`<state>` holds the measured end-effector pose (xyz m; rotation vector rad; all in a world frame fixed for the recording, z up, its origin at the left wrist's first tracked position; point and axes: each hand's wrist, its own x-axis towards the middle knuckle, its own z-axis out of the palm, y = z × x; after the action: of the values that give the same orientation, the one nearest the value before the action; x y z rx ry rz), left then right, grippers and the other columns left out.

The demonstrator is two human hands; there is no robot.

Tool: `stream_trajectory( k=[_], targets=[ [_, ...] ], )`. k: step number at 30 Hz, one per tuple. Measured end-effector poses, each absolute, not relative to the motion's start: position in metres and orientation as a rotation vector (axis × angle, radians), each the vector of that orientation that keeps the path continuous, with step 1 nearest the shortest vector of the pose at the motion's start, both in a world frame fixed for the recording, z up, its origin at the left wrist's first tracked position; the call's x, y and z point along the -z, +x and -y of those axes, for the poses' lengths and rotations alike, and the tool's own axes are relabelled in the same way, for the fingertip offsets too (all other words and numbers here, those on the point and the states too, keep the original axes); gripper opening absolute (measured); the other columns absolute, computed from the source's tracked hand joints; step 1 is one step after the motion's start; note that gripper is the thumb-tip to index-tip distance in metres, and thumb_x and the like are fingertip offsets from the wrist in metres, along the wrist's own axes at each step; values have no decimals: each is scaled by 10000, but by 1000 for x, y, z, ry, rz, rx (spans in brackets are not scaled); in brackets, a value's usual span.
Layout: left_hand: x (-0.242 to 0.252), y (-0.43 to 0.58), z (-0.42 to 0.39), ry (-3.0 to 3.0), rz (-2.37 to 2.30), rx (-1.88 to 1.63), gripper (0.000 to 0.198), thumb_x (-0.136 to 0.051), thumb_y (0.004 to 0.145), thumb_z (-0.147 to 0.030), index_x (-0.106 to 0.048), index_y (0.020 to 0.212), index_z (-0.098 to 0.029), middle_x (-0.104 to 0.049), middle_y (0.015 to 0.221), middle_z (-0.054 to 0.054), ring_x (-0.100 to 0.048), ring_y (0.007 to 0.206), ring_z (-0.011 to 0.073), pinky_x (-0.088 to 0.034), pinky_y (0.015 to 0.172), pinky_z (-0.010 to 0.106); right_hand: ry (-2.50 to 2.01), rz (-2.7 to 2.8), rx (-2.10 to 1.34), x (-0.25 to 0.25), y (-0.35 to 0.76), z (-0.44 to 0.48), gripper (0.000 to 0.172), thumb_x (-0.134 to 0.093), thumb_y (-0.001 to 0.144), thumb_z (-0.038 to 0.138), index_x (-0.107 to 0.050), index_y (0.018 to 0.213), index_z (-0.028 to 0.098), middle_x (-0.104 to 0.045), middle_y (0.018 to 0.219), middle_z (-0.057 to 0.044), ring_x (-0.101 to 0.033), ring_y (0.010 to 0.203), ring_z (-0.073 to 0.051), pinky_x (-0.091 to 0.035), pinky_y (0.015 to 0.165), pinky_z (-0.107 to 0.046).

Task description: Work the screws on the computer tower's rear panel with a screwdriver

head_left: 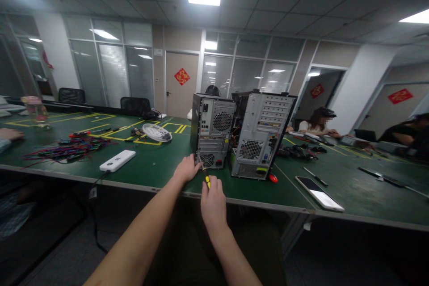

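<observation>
Two computer tower cases stand upright on the green table, rear panels facing me: a darker one (pixel 213 129) on the left and a silver one (pixel 259 134) on the right. My right hand (pixel 213 201) is closed round a yellow-handled screwdriver (pixel 207 180), whose tip points at the lower rear corner of the left case. My left hand (pixel 187 169) rests by the shaft near that corner, fingers curled towards the tip.
A white power bank (pixel 117 160) with a cable, a heap of coloured wires (pixel 69 148), a white fan grille (pixel 157 132) and a jar (pixel 35 111) lie to the left. A phone (pixel 319 193), a red knob (pixel 273 178) and tools lie right. Other people sit at the table's far right and left edges.
</observation>
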<state>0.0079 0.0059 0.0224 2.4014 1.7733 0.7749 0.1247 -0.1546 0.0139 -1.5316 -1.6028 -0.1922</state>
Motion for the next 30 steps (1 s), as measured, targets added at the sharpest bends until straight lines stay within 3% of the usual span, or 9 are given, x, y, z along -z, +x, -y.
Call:
stream_trajectory(
  k=[4, 10, 13, 18, 21, 25, 30],
  targets=[
    [-22, 8, -6, 2403, -1777, -772, 515, -392, 1045, -566, -528, 1315, -148, -694, 1302, 201, -640, 1229, 330, -485, 999, 408, -1543, 1635, 197, -16, 124, 157, 176, -425, 1068, 187, -552, 1189, 208, -645, 1093, -95, -713, 813, -199, -467, 640, -270],
    [-20, 7, -7, 2413, -1767, -794, 509, -389, 1048, -567, -531, 1303, -149, -695, 1284, 200, -643, 1218, 332, -481, 1001, 409, -1595, 1637, 132, -15, 128, 154, 174, -431, 1111, 320, -551, 1100, 195, -704, 871, -61, -726, 733, -216, -431, 600, -260],
    [-20, 7, -7, 2423, -1774, -790, 496, -396, 1048, -565, -531, 1298, -158, -690, 1297, 191, -642, 1222, 325, -475, 1012, 398, -1583, 1636, 194, -17, 128, 155, 149, -479, 1083, 262, -587, 1163, 197, -685, 973, -73, -713, 754, -198, -436, 606, -251],
    [-20, 8, -7, 2427, -1784, -779, 497, -397, 1049, -560, -520, 1313, -156, -688, 1301, 190, -637, 1232, 326, -476, 1009, 394, -1584, 1645, 241, -23, 128, 160, 279, -499, 1035, 151, -628, 1265, 241, -627, 1079, -72, -701, 764, -185, -450, 628, -259],
    [-19, 8, -8, 2419, -1777, -790, 484, -402, 1048, -555, -527, 1299, -160, -693, 1288, 189, -644, 1221, 321, -475, 1006, 391, -1608, 1643, 215, -25, 127, 160, 196, -509, 1074, 244, -615, 1236, 215, -686, 1055, -84, -721, 782, -208, -436, 626, -263],
    [-20, 8, -8, 2419, -1766, -804, 490, -397, 1048, -551, -536, 1290, -148, -698, 1272, 197, -648, 1203, 332, -484, 990, 405, -1705, 1629, 157, -26, 125, 158, 210, -480, 1108, 361, -600, 1167, 198, -736, 862, -61, -726, 721, -218, -395, 602, -259],
    [-21, 8, -6, 2414, -1765, -797, 500, -405, 1049, -546, -530, 1311, -138, -697, 1278, 197, -639, 1230, 325, -479, 999, 391, -1728, 1658, 191, -27, 125, 160, 204, -520, 1086, 266, -594, 1270, 215, -717, 1056, -70, -727, 831, -193, -419, 651, -246]
  ],
)
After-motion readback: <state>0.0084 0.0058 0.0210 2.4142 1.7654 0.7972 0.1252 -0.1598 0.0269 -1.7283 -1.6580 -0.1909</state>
